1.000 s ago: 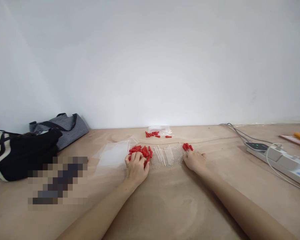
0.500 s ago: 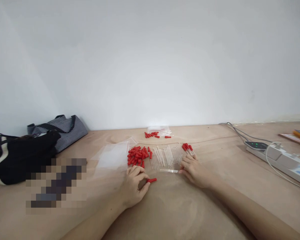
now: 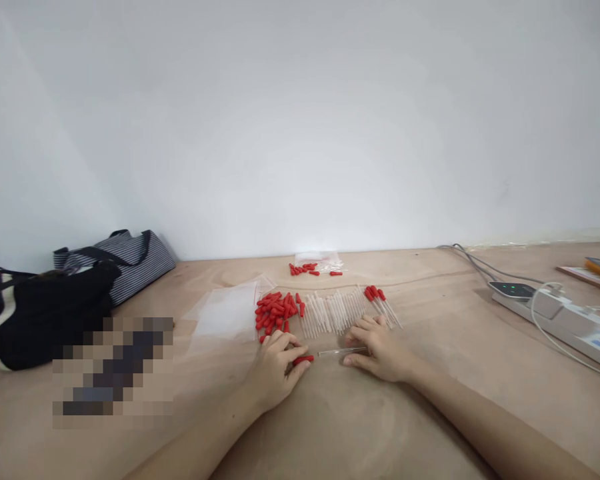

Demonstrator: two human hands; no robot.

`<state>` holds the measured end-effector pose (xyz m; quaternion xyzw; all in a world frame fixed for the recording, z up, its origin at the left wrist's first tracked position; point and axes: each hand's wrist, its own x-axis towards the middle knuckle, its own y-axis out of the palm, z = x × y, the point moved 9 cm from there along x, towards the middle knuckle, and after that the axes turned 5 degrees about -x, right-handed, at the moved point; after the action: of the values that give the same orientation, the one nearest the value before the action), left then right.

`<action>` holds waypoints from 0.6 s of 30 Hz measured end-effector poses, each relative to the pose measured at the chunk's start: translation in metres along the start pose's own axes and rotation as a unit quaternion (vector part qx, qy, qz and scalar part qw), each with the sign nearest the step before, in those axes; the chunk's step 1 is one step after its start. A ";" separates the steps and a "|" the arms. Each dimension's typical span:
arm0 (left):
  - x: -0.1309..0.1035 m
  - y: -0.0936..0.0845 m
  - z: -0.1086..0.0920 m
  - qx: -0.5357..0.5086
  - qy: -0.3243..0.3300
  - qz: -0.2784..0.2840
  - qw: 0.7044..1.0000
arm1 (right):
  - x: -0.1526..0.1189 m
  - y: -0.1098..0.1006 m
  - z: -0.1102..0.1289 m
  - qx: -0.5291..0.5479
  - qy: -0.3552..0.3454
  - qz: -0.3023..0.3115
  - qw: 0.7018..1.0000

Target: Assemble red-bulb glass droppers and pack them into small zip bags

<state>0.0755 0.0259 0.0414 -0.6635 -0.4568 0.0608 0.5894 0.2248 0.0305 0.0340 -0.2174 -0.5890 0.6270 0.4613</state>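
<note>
My left hand [image 3: 277, 373] is closed on a red rubber bulb [image 3: 304, 359], its narrow end pointing right, held low over the table. A clear glass dropper tube [image 3: 333, 352] lies almost level between the thumb and fingers of my right hand [image 3: 380, 350]. The tube's left end is close to the bulb but apart from it. Beyond my left hand is a pile of red rubber bulbs [image 3: 275, 312]. A row of bare glass tubes [image 3: 333, 312] lies beyond both hands. Several droppers with red bulbs fitted [image 3: 383, 303] lie at the row's right end.
Clear plastic bags [image 3: 225, 313] lie left of the pile. More bulbs [image 3: 304, 269] and a bag of tubes [image 3: 320, 259] sit near the wall. Two bags, one striped [image 3: 143, 267], one black [image 3: 55, 320], stand left. A power strip [image 3: 570, 330] with cables is at right.
My right hand has shifted left and nearer, uncovering the fitted droppers. More of the tube shows between its fingers, and its end is closer to the bulb. My left fingers have moved slightly over the bulb.
</note>
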 end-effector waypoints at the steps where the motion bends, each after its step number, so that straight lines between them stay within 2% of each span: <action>1: 0.001 0.001 0.000 0.000 -0.001 0.003 1.000 | 0.002 0.003 0.002 0.002 0.009 -0.006 1.000; 6: 0.006 0.005 -0.001 -0.006 -0.019 0.008 1.000 | 0.008 0.017 0.005 -0.019 0.057 -0.022 0.998; 12: 0.010 0.009 0.000 -0.005 -0.039 0.008 0.999 | 0.003 0.005 0.009 -0.054 0.068 -0.100 0.991; 18: 0.010 0.009 -0.001 0.003 -0.037 0.013 0.999 | 0.003 0.007 0.016 0.004 0.063 -0.105 0.992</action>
<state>0.0868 0.0326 0.0391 -0.6648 -0.4697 0.0941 0.5733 0.2083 0.0255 0.0319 -0.1916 -0.5760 0.5623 0.5615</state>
